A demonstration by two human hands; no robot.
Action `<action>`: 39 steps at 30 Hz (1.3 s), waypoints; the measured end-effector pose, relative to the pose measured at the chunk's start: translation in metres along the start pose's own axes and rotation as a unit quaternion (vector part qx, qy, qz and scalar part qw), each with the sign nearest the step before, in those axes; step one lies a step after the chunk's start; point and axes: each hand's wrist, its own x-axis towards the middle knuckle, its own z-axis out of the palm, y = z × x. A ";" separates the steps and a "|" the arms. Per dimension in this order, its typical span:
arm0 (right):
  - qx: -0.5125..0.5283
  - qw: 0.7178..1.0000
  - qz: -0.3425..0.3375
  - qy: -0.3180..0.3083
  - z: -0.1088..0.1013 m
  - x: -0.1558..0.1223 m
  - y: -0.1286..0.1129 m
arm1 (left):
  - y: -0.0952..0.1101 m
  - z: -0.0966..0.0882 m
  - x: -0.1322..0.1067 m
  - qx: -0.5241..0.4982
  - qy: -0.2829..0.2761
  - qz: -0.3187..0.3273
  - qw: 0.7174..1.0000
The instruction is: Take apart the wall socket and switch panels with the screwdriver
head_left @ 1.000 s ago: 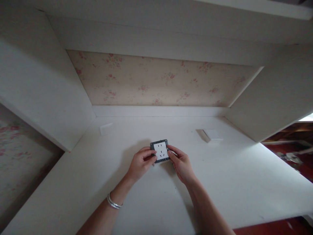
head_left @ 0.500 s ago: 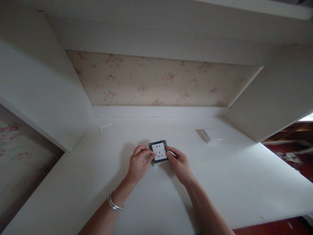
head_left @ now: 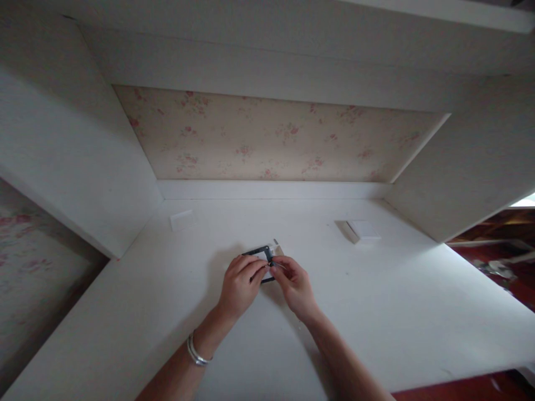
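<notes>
My left hand (head_left: 240, 284) and my right hand (head_left: 293, 285) meet over the middle of a white desk (head_left: 397, 312). Both are closed in a pinch on a small wall socket (head_left: 264, 253) with a dark frame and a white face. The socket is tilted up on edge, so I see mostly its dark rim and a pale sliver at its far side. My fingertips cover its near part. A silver bangle (head_left: 195, 352) sits on my left wrist.
A flat white plate (head_left: 182, 220) lies at the back left of the desk. A white block-like piece (head_left: 363, 230) lies at the back right. White side panels and a floral back wall (head_left: 267, 139) enclose the desk. Dark red floor shows at right.
The socket lay face up between my fingers; now it is tipped on edge and shifted slightly left. Both hands have drawn closer together over it.
</notes>
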 end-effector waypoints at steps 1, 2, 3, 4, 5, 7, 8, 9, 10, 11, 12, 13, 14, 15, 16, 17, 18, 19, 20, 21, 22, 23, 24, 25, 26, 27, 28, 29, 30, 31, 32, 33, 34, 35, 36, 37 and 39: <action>0.000 1.000 -0.004 -0.003 0.001 0.000 0.001 | -0.001 0.000 0.000 0.003 0.001 0.001 1.000; 0.000 1.000 -0.007 -0.005 0.001 -0.001 0.001 | -0.001 0.000 -0.001 0.004 0.005 0.001 1.000; 0.002 1.000 -0.010 -0.007 0.001 -0.001 0.002 | -0.001 0.000 -0.001 0.003 0.006 0.001 1.000; 0.005 1.000 -0.013 -0.009 0.002 -0.001 0.002 | -0.002 0.000 -0.002 0.003 0.004 0.002 1.000; 0.008 1.000 -0.015 -0.012 0.002 -0.001 0.002 | -0.002 0.000 -0.002 0.003 0.000 0.004 1.000; 0.016 1.000 -0.016 -0.020 0.002 -0.002 0.002 | -0.002 0.000 -0.003 0.006 -0.013 0.008 1.000; 0.019 0.999 -0.014 -0.025 0.003 -0.002 0.002 | -0.002 0.001 -0.004 0.007 -0.018 0.008 1.000; 0.022 0.999 -0.011 -0.030 0.003 -0.002 0.002 | -0.003 0.001 -0.004 0.008 -0.021 0.005 1.000; 0.025 0.999 -0.008 -0.036 0.004 -0.002 0.001 | -0.003 0.001 -0.004 0.008 -0.021 0.002 1.000; 0.029 0.999 -0.007 -0.039 0.004 -0.002 0.001 | -0.003 0.002 -0.005 0.010 -0.022 -0.002 1.000; 0.032 0.999 -0.008 -0.039 0.005 -0.002 0.001 | -0.003 0.002 -0.005 0.013 -0.023 -0.006 1.000; 0.033 0.999 -0.011 -0.036 0.005 -0.002 0.001 | -0.004 0.003 -0.005 0.016 -0.024 -0.008 1.000; 0.030 0.999 -0.014 -0.030 0.005 -0.001 0.001 | -0.004 0.003 -0.005 0.020 -0.026 -0.009 0.999; 0.024 0.999 -0.017 -0.023 0.006 -0.001 0.001 | -0.004 0.003 -0.005 0.023 -0.027 -0.009 0.999; 0.016 1.000 -0.019 -0.015 0.006 -0.001 0.002 | -0.004 0.003 -0.005 0.026 -0.028 -0.009 0.999; 0.005 1.000 -0.022 -0.009 0.006 -0.001 0.003 | -0.004 0.003 -0.006 0.028 -0.028 -0.008 0.999; -0.008 1.000 -0.027 -0.002 0.007 -0.002 0.003 | -0.004 0.003 -0.006 0.031 -0.029 -0.006 0.999; -0.025 0.999 -0.033 0.003 0.007 -0.003 0.004 | -0.004 0.003 -0.006 0.037 -0.029 -0.002 0.999; -0.046 0.998 -0.040 0.007 0.008 -0.004 0.004 | -0.004 0.003 -0.007 0.044 -0.028 0.002 0.999; -0.070 0.996 -0.046 0.009 0.008 -0.005 0.004 | -0.004 0.003 -0.008 0.051 -0.026 0.006 0.998; -0.093 0.994 -0.052 0.011 0.009 -0.006 0.005 | -0.003 0.003 -0.008 0.056 -0.024 0.007 0.998; -0.110 0.992 -0.055 0.013 0.010 -0.007 0.004 | -0.003 0.003 -0.009 0.059 -0.020 0.006 0.998; -0.120 0.991 -0.056 0.018 0.010 -0.007 0.004 | -0.003 0.003 -0.009 0.061 -0.015 0.003 0.998; -0.122 0.991 -0.056 0.022 0.011 -0.008 0.004 | -0.003 0.003 -0.009 0.060 -0.013 -0.001 0.998; -0.119 0.991 -0.055 0.026 0.011 -0.008 0.003 | -0.003 0.003 -0.010 0.060 -0.014 -0.003 0.998; -0.114 0.992 -0.052 0.026 0.012 -0.008 0.003 | -0.004 0.003 -0.010 0.060 -0.017 -0.004 0.998; -0.110 0.993 -0.047 0.023 0.012 -0.007 0.003 | -0.004 0.003 -0.010 0.059 -0.019 -0.003 0.998; -0.107 0.993 -0.041 0.016 0.012 -0.007 0.003 | -0.005 0.003 -0.010 0.059 -0.021 -0.002 0.998; -0.105 0.994 -0.035 0.010 0.011 -0.006 0.003 | -0.005 0.003 -0.011 0.060 -0.022 -0.002 0.998; -0.102 0.994 -0.030 0.007 0.011 -0.006 0.003 | -0.005 0.003 -0.011 0.061 -0.023 -0.002 0.998; -0.099 0.995 -0.027 0.007 0.011 -0.005 0.003 | -0.006 0.003 -0.011 0.063 -0.025 -0.003 0.998; -0.095 0.995 -0.025 0.012 0.010 -0.005 0.003 | -0.006 0.002 -0.011 0.066 -0.027 -0.002 0.997; -0.091 0.995 -0.025 0.018 0.010 -0.005 0.004 | -0.006 0.002 -0.011 0.071 -0.030 -0.001 0.997; -0.087 0.996 -0.025 0.025 0.010 -0.005 0.005 | -0.007 0.002 -0.011 0.075 -0.032 0.001 0.997; -0.082 0.996 -0.024 0.032 0.010 -0.005 0.005 | -0.007 0.002 -0.011 0.078 -0.032 0.003 0.996; -0.077 0.996 -0.023 0.038 0.010 -0.005 0.006 | -0.007 0.002 -0.011 0.078 -0.032 0.006 0.996; -0.068 0.996 -0.023 0.047 0.010 -0.004 0.006 | -0.007 0.003 -0.010 0.069 -0.033 0.008 0.997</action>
